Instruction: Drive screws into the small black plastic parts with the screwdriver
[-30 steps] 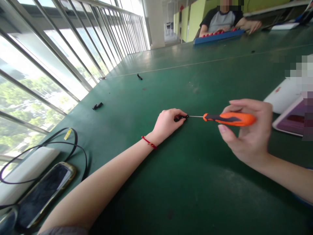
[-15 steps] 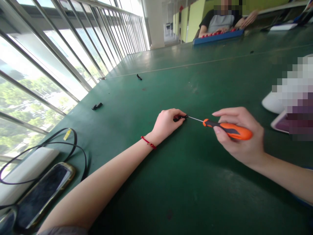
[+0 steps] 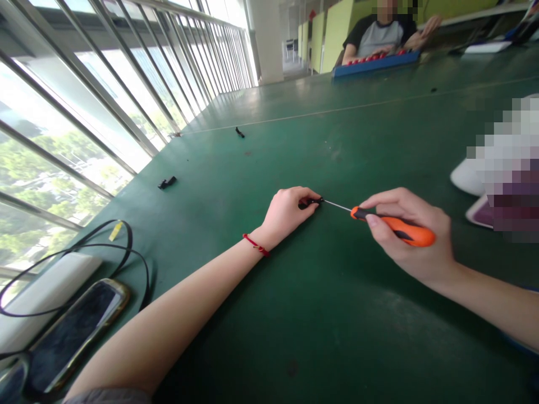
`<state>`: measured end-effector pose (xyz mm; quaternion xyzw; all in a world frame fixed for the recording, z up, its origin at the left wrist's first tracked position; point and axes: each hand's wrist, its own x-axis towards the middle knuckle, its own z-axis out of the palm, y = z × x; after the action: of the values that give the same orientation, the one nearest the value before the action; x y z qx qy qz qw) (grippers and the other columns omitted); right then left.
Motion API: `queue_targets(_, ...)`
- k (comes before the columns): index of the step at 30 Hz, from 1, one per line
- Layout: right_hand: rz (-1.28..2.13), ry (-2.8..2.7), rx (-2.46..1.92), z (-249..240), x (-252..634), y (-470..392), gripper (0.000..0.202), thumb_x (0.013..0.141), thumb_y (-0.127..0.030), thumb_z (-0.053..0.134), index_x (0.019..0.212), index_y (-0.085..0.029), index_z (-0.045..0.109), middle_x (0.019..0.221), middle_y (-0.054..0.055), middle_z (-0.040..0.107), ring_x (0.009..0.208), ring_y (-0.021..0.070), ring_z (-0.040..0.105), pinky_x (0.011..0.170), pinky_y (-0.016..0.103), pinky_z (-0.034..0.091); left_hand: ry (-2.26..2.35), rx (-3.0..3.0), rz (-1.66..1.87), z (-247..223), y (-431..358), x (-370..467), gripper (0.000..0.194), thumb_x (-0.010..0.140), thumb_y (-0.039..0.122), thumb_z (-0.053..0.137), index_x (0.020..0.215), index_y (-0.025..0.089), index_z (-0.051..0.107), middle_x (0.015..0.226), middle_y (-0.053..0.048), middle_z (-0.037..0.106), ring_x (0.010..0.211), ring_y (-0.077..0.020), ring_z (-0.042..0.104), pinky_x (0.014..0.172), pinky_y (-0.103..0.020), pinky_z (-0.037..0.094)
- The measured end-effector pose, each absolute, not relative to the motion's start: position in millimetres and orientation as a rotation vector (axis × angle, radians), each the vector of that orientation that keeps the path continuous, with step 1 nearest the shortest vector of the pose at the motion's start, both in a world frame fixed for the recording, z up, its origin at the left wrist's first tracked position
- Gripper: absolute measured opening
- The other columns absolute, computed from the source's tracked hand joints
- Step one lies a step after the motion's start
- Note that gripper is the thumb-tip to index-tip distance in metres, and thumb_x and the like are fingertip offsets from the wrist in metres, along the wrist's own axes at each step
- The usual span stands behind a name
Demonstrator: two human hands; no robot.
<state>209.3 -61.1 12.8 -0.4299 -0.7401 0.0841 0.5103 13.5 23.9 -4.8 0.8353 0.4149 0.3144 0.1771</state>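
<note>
Near the middle of the green table, my left hand pinches a small black part between thumb and fingers. What kind of part it is I cannot make out, since the fingers cover much of it. My right hand is closed around the orange and black handle of a screwdriver, its thumb and index finger near the front of the grip. The thin metal shaft points left, and its tip meets the end of the black part.
Two small black pieces, one nearer and one farther, lie left of my hands. A phone, a white block and a black cable are at lower left. Across the table sits a person behind a blue tray. Railings border the left.
My right index finger and thumb have closed onto the front of the screwdriver handle, which has turned slightly. My left hand and the black part stay in place.
</note>
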Motion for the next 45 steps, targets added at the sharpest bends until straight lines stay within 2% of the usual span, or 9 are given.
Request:
queue_targets(5,0.165,-1.784,-1.003,10.0,210.2,-58.7,0.022,0.075,-0.015,0.061,0.094,-0.025,0.058,0.060,-0.005,0.058,0.047,0.0112,0.051,0.046,0.026,0.041,1.174,2.358,0.894,-4.3,23.6,13.9,0.018,0.079,0.018,0.058,0.092,0.018,0.071,0.087,-0.001,0.072,0.075,-0.0121,0.065,0.072,-0.023,0.052)
queue_targets(11,0.186,-1.595,-0.849,5.2,212.8,-49.6,0.052,0.064,-0.015,0.069,0.112,-0.023,0.051,0.090,0.005,0.054,0.077,0.0203,0.057,0.069,0.036,0.050,1.176,2.373,0.903,-4.7,23.8,13.7,0.018,0.078,0.018,0.058,0.091,0.018,0.071,0.086,0.000,0.072,0.074,-0.0121,0.065,0.072,-0.023,0.051)
queue_targets(18,0.172,-1.734,-1.121,11.1,210.0,-58.6,0.009,0.078,-0.025,0.060,0.086,-0.024,0.057,0.052,-0.005,0.053,0.048,0.0134,0.050,0.056,0.030,0.041,1.159,2.369,0.898,-5.9,24.6,13.3,0.019,0.079,0.019,0.058,0.093,0.018,0.071,0.088,0.000,0.072,0.075,-0.0120,0.065,0.071,-0.022,0.051)
queue_targets(24,0.131,-1.768,-1.034,8.1,210.4,-58.8,0.023,0.076,-0.018,0.061,0.097,-0.025,0.056,0.058,-0.005,0.053,0.047,0.0112,0.048,0.054,0.029,0.041,1.177,2.368,0.888,-5.3,24.5,13.7,0.019,0.079,0.019,0.058,0.092,0.018,0.071,0.087,-0.001,0.072,0.075,-0.0126,0.065,0.071,-0.023,0.052)
queue_targets(29,0.135,-1.586,-0.826,5.8,210.6,-49.2,0.049,0.070,-0.014,0.066,0.114,-0.026,0.049,0.094,0.005,0.053,0.077,0.0180,0.057,0.070,0.035,0.049,1.178,2.370,0.900,-5.1,24.2,13.9,0.018,0.078,0.018,0.059,0.092,0.018,0.071,0.086,0.000,0.072,0.074,-0.0121,0.065,0.071,-0.023,0.051)
queue_targets(31,0.189,-1.547,-0.811,5.8,211.0,-47.0,0.056,0.068,-0.015,0.068,0.118,-0.027,0.045,0.093,0.004,0.052,0.078,0.0186,0.055,0.071,0.036,0.048,1.174,2.373,0.902,-5.2,24.2,13.9,0.018,0.078,0.018,0.059,0.092,0.018,0.071,0.087,0.000,0.072,0.074,-0.0121,0.065,0.072,-0.023,0.051)
queue_targets(38,0.180,-1.696,-1.079,9.0,209.8,-57.8,0.008,0.080,-0.026,0.060,0.087,-0.024,0.057,0.056,-0.003,0.054,0.052,0.0148,0.053,0.058,0.032,0.042,1.179,2.371,0.892,-5.5,24.6,13.6,0.019,0.078,0.019,0.058,0.092,0.018,0.071,0.087,0.000,0.072,0.075,-0.0125,0.066,0.072,-0.023,0.051)
queue_targets(42,0.267,-1.714,-1.023,8.5,208.4,-59.7,0.025,0.077,-0.019,0.061,0.101,-0.025,0.055,0.057,-0.005,0.052,0.048,0.0134,0.050,0.049,0.029,0.040,1.184,2.372,0.894,-5.0,24.5,13.7,0.019,0.078,0.019,0.058,0.092,0.018,0.071,0.087,-0.001,0.072,0.075,-0.0127,0.065,0.071,-0.023,0.051)
queue_targets(45,0.222,-1.666,-0.943,6.5,209.1,-55.1,0.033,0.074,-0.016,0.062,0.105,-0.025,0.054,0.071,-0.001,0.055,0.059,0.0149,0.055,0.057,0.031,0.046,1.187,2.376,0.893,-4.9,24.3,13.8,0.019,0.079,0.019,0.058,0.092,0.018,0.071,0.087,-0.001,0.072,0.075,-0.0126,0.065,0.071,-0.023,0.051)
